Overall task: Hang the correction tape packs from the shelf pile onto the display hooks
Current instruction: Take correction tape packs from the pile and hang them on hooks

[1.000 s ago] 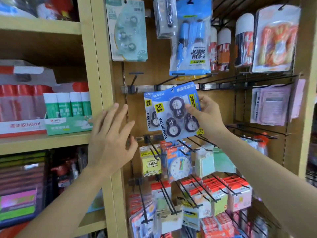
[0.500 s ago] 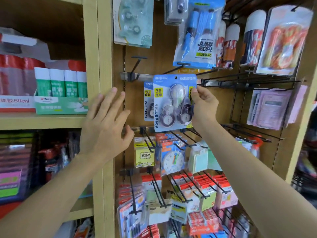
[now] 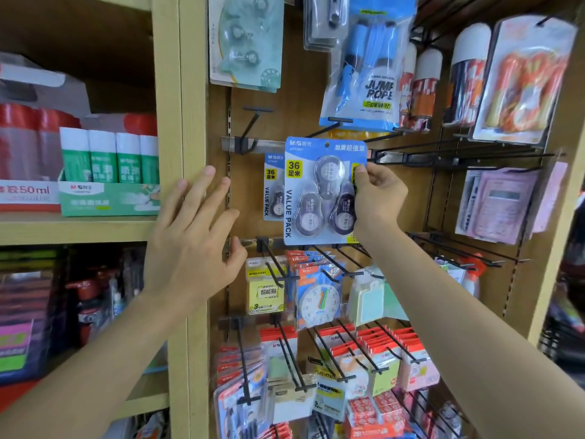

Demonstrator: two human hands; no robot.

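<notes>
Presently one correction tape pack (image 3: 271,185) hangs left of your right hand (image 3: 378,198), which pinches a second pack (image 3: 316,191) — hooking unconfirmed; left hand (image 3: 193,236) splayed, empty.

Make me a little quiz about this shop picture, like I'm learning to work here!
1. True or false: the left hand is holding the correction tape pack.
2. What hangs just above that pack? A) a jump rope B) a pair of scissors C) a ruler
3. Fill in: the pack has ___ tape rollers in it.

Key:
1. False. The right hand pinches the pack's edge and the left hand is open.
2. A
3. three
</notes>
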